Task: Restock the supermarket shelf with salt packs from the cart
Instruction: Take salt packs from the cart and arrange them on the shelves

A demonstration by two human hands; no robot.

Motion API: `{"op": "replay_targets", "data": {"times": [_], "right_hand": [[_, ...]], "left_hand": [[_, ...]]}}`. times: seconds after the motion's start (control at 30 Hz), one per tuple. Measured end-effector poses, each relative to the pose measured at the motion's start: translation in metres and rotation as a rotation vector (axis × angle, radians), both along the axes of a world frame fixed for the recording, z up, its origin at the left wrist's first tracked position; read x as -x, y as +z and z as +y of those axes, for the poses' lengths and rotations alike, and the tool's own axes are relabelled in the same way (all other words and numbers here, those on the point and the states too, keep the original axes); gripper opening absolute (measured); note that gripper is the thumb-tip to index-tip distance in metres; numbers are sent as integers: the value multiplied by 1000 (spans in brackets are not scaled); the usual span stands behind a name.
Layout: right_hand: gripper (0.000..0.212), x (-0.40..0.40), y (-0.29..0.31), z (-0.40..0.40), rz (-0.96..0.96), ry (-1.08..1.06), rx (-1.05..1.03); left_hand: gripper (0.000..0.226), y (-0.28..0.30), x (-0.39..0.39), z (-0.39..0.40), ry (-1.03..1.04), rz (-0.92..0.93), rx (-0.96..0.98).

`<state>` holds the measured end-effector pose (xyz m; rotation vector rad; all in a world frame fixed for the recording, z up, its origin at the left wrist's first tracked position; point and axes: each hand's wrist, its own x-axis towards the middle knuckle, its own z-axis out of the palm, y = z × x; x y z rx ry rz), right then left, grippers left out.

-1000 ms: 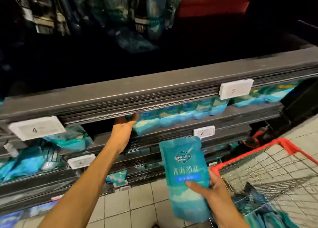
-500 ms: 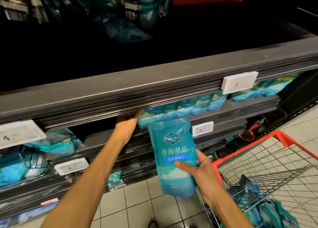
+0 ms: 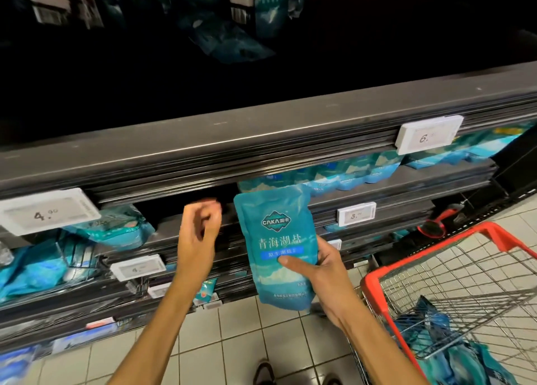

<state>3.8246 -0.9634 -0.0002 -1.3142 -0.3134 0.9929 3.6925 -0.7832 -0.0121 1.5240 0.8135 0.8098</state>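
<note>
My right hand grips a teal salt pack upright by its lower right side, thumb across the front. The pack hangs in front of the second shelf, just below a row of matching salt packs. My left hand hovers to the left of the pack, in front of a dark gap on that shelf, fingers loosely curled and holding nothing. More salt packs lie in the red-rimmed wire cart at the lower right.
The top shelf edge juts out above the hands, carrying white price tags. Other teal packs sit on shelves to the left. Lower shelves step outward toward the tiled floor. My shoes show at the bottom.
My left hand has pulled back out of the shelf gap and curled. My right hand has raised the salt pack up and left, closer to the shelf.
</note>
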Motion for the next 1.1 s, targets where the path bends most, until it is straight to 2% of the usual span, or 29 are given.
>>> {"op": "replay_targets", "data": {"times": [0.07, 0.13, 0.2, 0.27, 0.37, 0.47, 0.5, 0.6, 0.67, 0.7, 0.73, 0.83, 1.03, 1.07, 1.1], "right_hand": [[31, 5, 6, 17, -32, 19, -43], [29, 13, 10, 36, -59, 59, -100], [28, 24, 12, 53, -88, 91, -135], [27, 35, 15, 69, -144, 119, -151], [22, 47, 17, 85, -250, 116, -154], [42, 46, 6, 81, -532, 76, 0], [43, 45, 1, 74, -586, 58, 32], [32, 43, -13, 46, -582, 14, 35], [26, 44, -20, 28, -568, 5, 53], [23, 45, -22, 20, -542, 8, 63], [21, 46, -24, 13, -508, 11, 79], [19, 47, -30, -1, -438, 19, 137], [19, 42, -35, -10, -367, -19, 162], [19, 41, -37, -10, -365, -24, 164], [18, 40, -38, -9, -371, -25, 165]], "left_hand": [[44, -4, 25, -17, -231, 29, -45], [59, -6, 31, -26, -377, 73, 68], [60, -1, 29, -28, -319, 24, 219], [49, 6, 25, -21, -180, -6, 276], [41, 11, 26, 1, -104, -25, 258], [33, 17, 22, 20, -90, 26, 208], [29, 19, 19, 25, -79, 45, 193], [5, 19, 8, 41, -53, 132, 141], [37, 14, 0, 52, 54, 211, 123], [46, 10, -4, 57, 106, 251, 139], [44, 8, -6, 61, 139, 269, 147], [20, 4, -16, 65, 100, 256, 155], [40, -1, -22, 66, 50, 383, 137], [40, -4, -25, 65, 85, 357, 167], [31, -8, -28, 64, 130, 299, 231]]}}
